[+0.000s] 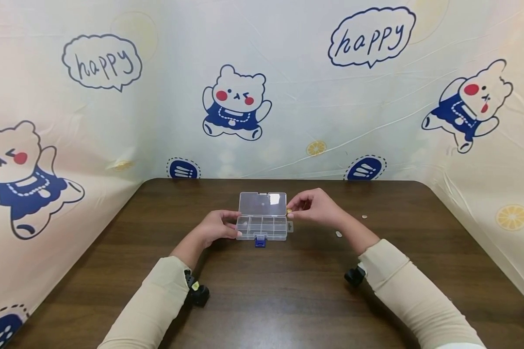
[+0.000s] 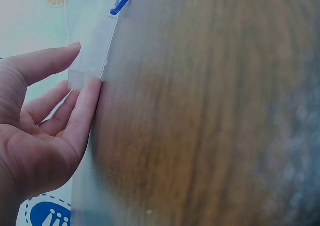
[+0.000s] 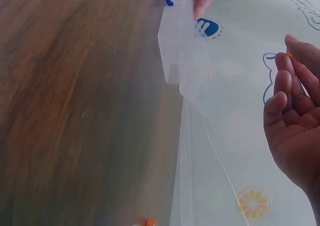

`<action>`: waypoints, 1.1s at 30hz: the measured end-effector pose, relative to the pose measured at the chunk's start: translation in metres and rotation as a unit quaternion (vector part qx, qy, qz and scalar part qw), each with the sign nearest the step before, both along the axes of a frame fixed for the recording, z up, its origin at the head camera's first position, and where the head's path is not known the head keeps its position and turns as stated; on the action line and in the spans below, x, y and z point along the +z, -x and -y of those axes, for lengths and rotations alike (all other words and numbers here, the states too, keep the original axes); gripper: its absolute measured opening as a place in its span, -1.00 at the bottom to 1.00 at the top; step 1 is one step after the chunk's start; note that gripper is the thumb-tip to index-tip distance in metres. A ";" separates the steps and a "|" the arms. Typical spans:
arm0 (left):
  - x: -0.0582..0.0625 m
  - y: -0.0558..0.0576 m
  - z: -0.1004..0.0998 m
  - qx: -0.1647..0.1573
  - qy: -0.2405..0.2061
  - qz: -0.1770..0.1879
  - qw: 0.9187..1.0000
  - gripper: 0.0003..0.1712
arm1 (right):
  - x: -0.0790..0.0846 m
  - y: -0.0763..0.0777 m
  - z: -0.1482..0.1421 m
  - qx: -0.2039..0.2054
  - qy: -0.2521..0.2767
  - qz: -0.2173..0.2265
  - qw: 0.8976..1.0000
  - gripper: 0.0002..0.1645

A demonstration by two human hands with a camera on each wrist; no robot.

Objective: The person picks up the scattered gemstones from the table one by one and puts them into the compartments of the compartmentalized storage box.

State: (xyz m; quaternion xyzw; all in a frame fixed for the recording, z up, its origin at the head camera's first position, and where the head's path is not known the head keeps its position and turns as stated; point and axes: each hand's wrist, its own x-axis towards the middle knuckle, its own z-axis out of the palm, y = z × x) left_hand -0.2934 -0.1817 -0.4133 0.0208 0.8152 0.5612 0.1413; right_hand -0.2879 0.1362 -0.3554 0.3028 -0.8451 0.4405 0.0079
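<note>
A clear plastic compartment box [image 1: 262,236] lies with its lid [image 1: 262,204] raised at the back and its blue latch [image 1: 260,241] facing front. My left hand [image 1: 216,227] holds the box's left end, thumb at the front corner and index finger near the hinge. In the left wrist view, the fingers [image 2: 86,103] reach the end wall. My right hand [image 1: 316,209] is beside the lid's right edge. Between thumb and index finger it pinches a small yellow-orange piece [image 1: 289,212], mostly covered by the fingertips.
Two small whitish pieces [image 1: 338,234] lie on the brown table [image 1: 253,300], under and beyond the right forearm. In the right wrist view, a small orange piece [image 3: 150,222] shows at the bottom edge. A printed curtain [image 1: 288,155] borders the table's back and sides.
</note>
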 end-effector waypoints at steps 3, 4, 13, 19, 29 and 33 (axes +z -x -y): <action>0.000 0.000 0.000 0.000 0.003 0.002 1.000 -0.27 | 0.003 0.001 0.004 0.009 0.000 0.008 1.000 -0.85; 0.001 0.000 0.000 0.001 0.004 0.003 1.000 -0.27 | 0.004 0.001 0.006 0.011 0.000 0.010 1.000 -0.85; 0.001 0.002 0.000 0.004 0.015 0.004 1.000 -0.27 | 0.006 0.006 0.019 0.044 0.008 0.010 0.999 -0.82; 0.001 0.001 0.000 0.006 0.010 0.003 1.000 -0.27 | 0.005 0.011 0.028 0.044 0.013 0.015 0.999 -0.86; 0.001 0.000 0.001 0.004 0.009 0.006 1.000 -0.27 | 0.006 0.020 0.043 0.031 0.013 0.018 0.999 -0.86; 0.001 -0.001 0.001 0.003 0.008 0.004 1.000 -0.27 | 0.005 0.025 0.050 0.027 0.007 0.020 0.999 -0.87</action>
